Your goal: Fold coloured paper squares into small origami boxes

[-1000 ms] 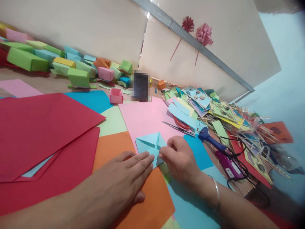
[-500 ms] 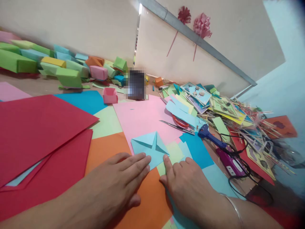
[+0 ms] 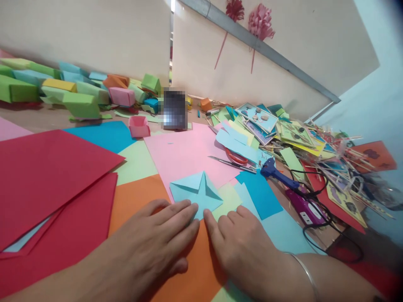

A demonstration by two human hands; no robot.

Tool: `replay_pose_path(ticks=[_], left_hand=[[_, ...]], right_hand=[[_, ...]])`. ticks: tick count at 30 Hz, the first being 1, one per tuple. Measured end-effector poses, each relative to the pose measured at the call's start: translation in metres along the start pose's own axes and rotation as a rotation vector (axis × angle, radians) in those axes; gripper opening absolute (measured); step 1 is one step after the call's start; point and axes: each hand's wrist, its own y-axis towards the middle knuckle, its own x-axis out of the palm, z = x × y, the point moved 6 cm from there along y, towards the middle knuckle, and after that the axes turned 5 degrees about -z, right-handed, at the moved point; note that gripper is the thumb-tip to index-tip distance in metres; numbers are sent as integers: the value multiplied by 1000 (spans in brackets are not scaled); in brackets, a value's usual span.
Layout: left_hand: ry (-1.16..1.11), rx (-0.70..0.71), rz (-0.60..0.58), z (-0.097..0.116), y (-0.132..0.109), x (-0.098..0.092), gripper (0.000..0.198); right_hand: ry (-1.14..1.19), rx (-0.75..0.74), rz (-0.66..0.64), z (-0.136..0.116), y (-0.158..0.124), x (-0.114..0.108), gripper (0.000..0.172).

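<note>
A small piece of light blue paper (image 3: 192, 195), with its upper corners folded in, lies in front of me. My left hand (image 3: 170, 230) rests flat across its lower left part, fingers stretched out side by side and thumb tucked low. With its index finger stretched out, my right hand (image 3: 239, 243) touches the paper's lower right edge close to the bottom; the other fingers are curled and hold nothing. Beneath both hands is an orange sheet (image 3: 201, 268). The fingers of my left hand hide the paper's lower left edge.
Large red sheets (image 3: 56, 180) lie left. Beyond the folded paper are a pink sheet (image 3: 185, 151), a craft knife (image 3: 233, 164) and red-handled scissors (image 3: 236, 156). A blue glue gun (image 3: 277, 174) with a black cord lies right, beside a purple power strip (image 3: 307, 207). Colourful paper boxes (image 3: 85, 105) line the back.
My right index finger has slid from the folded paper's right corner down its lower right edge towards the bottom. My left hand stays on the paper. The view has shifted slightly.
</note>
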Motion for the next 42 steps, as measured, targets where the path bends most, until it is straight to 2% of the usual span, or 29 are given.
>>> replay_pose_path(ticks=[3, 9, 12, 17, 20, 22, 26, 32, 35, 38, 42], left_hand=[[-6, 18, -42, 0, 1, 6, 21], [-210, -61, -146, -9, -4, 16, 15], [-247, -66, -169, -11, -6, 13, 17], [-177, -41, -118, -4, -3, -2, 22], [-96, -27, -58, 1, 0, -4, 23], [-75, -37, -16, 1, 1, -3, 23], [-154, -81, 5, -4, 3, 3, 26], [-161, -107, -121, -7, 9, 0, 28], [-109, -97, -103, -5, 10, -1, 31], [-77, -30, 16, -3, 9, -4, 34], [-54, -93, 34, -9, 7, -4, 27]], right_hand=[[66, -63, 39, -7, 0, -3, 25], [6, -19, 27, -4, 0, -2, 20], [-15, -16, 16, -3, -1, 0, 20], [35, 23, 74, 4, 1, -4, 22], [53, 133, 86, 17, 4, -9, 28], [43, 175, 53, 23, 7, -9, 26], [133, 48, 11, 16, 11, -2, 19], [145, -50, 125, 10, 11, 3, 20], [173, -69, 74, 12, 12, 6, 21], [222, -44, -2, 16, 14, 11, 19], [289, 16, -64, 23, 17, 19, 16]])
